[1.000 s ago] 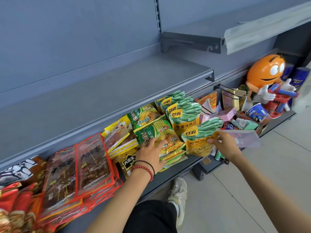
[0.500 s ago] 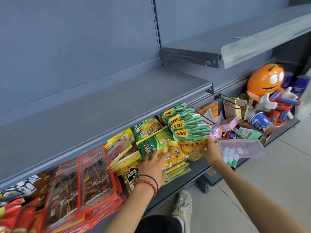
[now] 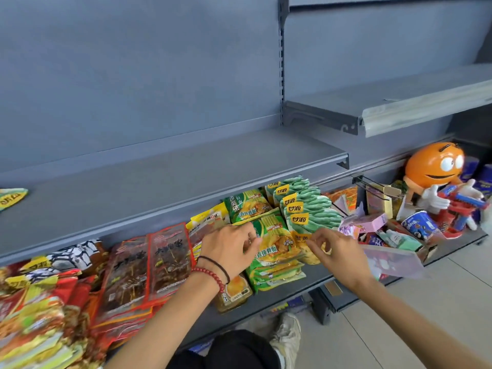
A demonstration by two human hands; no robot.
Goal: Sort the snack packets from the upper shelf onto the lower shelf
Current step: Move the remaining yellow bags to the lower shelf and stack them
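The right hand (image 3: 338,253), low in the view at about four o'clock, had thumb and forefinger closed together on the yellow lower edge of the front mint-green and yellow foil snack packet (image 3: 314,222). At its nine o'clock the left hand (image 3: 229,249) had fingers bent over the left edge of the top green and yellow plastic noodle packet (image 3: 274,242); whether it gripped the packet or only rested on it could not be told. Behind the pinched packet, toward twelve o'clock, a row of matching mint-green packets (image 3: 300,195) stood on edge, leaning on one another. A tug on the front one would likely tip the row forward. The noodle packets lay in a fanned, slippery stack close to the front lip of the grey metal lower shelf (image 3: 279,296), so a sideways push could slide some onto the floor. At the left hand's eight o'clock, flat red-trimmed clear packets (image 3: 157,265) overlapped loosely and could shift if brushed by the forearm. The grey metal upper shelf (image 3: 186,171) held one green and yellow packet (image 3: 12,199) at the far nine o'clock edge, easy to overlook. A round orange character figure (image 3: 434,166) stood at three o'clock, well apart.
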